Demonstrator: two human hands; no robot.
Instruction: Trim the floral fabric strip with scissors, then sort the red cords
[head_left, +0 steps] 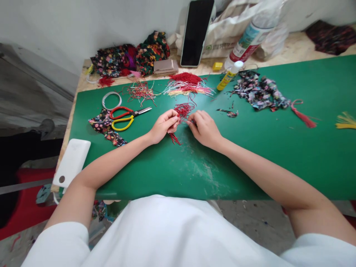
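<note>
My left hand (164, 125) and my right hand (204, 127) meet over the middle of the green mat (250, 155). Both pinch a small bundle of red cords (183, 109) that fans out just beyond my fingertips. A short red tail (174, 138) hangs below my left hand onto the mat. Behind the bundle lies a pile of red, pink and yellow cords (187, 83). To the left lie scissors (126, 116) with red and yellow handles.
A white ring (111, 100) and floral fabric scraps (107, 128) lie at the left. A glue stick (229, 75), floral strips (258, 93) and a red tassel (303, 118) lie at the right. A phone (196, 32) leans on the wall. A white box (71, 162) sits at the mat's left edge.
</note>
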